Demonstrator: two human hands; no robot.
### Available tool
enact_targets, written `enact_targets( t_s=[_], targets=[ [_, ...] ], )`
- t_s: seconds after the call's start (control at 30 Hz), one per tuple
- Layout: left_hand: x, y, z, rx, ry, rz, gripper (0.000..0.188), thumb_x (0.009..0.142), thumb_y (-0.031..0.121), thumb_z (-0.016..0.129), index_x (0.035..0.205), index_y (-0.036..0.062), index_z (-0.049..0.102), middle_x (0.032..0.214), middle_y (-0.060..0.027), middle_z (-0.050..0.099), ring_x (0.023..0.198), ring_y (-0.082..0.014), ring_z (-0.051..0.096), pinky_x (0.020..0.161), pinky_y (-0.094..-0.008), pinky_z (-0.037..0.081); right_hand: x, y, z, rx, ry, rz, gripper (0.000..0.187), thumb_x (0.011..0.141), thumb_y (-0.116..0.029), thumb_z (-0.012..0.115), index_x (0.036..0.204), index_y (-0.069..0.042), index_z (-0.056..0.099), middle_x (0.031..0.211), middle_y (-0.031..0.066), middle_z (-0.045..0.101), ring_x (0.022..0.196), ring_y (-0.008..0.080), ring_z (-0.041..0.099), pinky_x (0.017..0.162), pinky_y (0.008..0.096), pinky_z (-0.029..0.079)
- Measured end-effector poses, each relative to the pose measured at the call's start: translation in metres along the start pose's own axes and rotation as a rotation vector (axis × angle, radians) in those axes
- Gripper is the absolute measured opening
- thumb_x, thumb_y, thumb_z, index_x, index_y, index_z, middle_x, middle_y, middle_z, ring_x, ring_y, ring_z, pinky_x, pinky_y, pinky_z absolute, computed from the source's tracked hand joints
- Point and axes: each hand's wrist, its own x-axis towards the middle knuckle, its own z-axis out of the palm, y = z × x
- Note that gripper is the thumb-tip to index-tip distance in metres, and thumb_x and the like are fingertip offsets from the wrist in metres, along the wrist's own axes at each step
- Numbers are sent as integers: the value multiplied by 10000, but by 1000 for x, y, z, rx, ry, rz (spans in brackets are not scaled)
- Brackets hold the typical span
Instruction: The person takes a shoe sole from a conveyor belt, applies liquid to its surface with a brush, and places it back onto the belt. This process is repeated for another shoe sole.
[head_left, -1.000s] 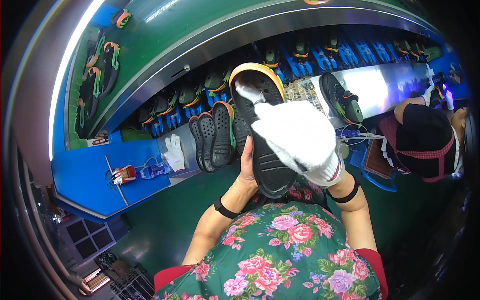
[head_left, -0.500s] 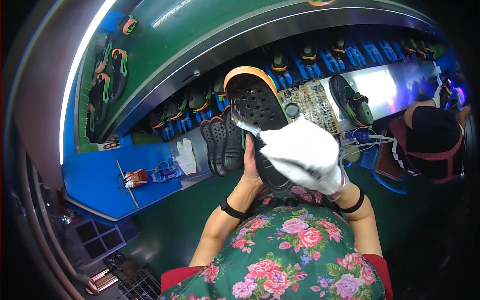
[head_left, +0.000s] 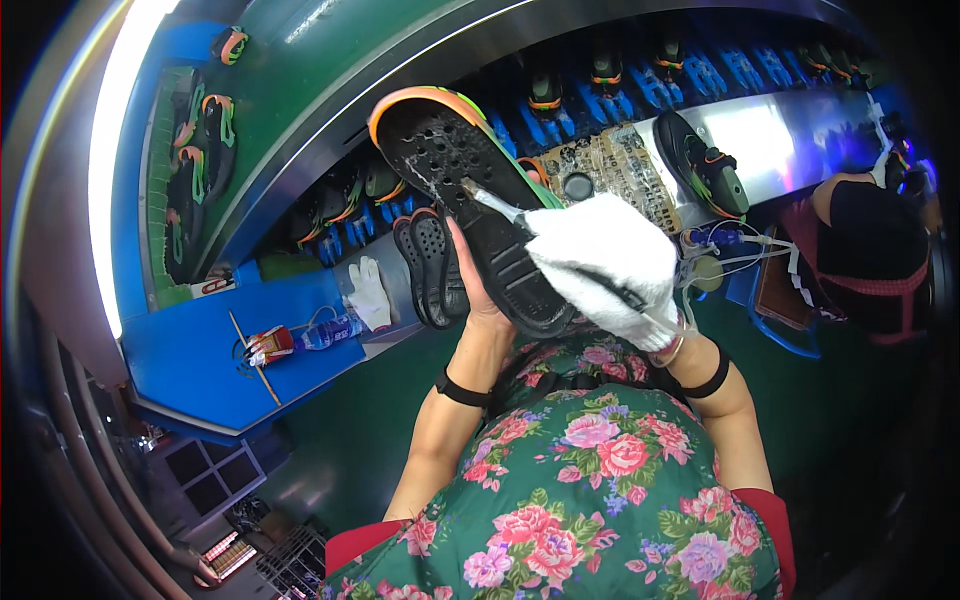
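Note:
My bare left hand (head_left: 480, 285) grips the edge of a black shoe sole (head_left: 430, 150) with an orange and green rim. Holes dot the sole's wide end, and raised bars cross its narrow end. My right hand (head_left: 605, 265), in a white glove, is closed around a thin-tipped brush (head_left: 495, 206). A clear tube runs back from that hand along the wrist. The brush tip is at the sole's face, just below the holes; whether it touches cannot be made out. Wet-looking streaks shine on the sole. The right fingers are partly hidden by glove folds.
Several black soles (head_left: 428, 250) stand behind my left hand. A blue table (head_left: 190, 350) bears a bottle (head_left: 330, 332) and a white glove (head_left: 368, 295). One shoe (head_left: 695, 165) lies on the metal counter (head_left: 770, 150). Shoes line blue racks behind. Another person (head_left: 870, 245) works at right.
The sole has swung to the left, its wide end leaning further left. My gloved hand and the brush have shifted, so the tip sits higher in view. Both hands keep their hold.

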Motion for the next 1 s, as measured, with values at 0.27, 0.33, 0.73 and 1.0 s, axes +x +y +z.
enact_targets(
  t_s=[0.27, 0.33, 0.73, 1.0],
  targets=[
    [5, 3, 12, 93, -67, -40, 961, 944, 833, 399, 1573, 107, 380, 1458, -189, 563, 1321, -444, 570, 1096, -604, 487, -6, -8, 7, 182, -104, 74, 292, 774, -5, 837, 1055, -72, 794, 1095, 110, 786, 950, 285, 753, 842, 375, 588],
    [7, 4, 13, 103, -19, -21, 973, 940, 833, 412, 1569, 92, 378, 1444, -200, 576, 1316, -449, 571, 1076, -619, 496, -8, 1, 5, 82, -11, 4, 263, 802, -24, 830, 1058, -80, 803, 1094, 120, 786, 944, 278, 752, 856, 388, 583],
    [20, 12, 16, -44, -82, -40, 903, 916, 777, 560, 1559, 161, 405, 1466, -249, 516, 1358, -422, 524, 1045, -617, 512, -18, 3, 8, 33, -107, -58, 249, 803, -61, 830, 1048, -98, 801, 1051, 92, 792, 903, 277, 747, 813, 368, 593],
    [19, 28, 2, -8, -92, -114, 901, 913, 768, 575, 1576, 183, 400, 1476, -291, 499, 1284, -478, 538, 1027, -609, 522, -17, 0, -1, 169, -133, 17, 220, 779, -63, 853, 988, -106, 802, 993, 70, 792, 856, 253, 751, 742, 349, 593]
  ],
)
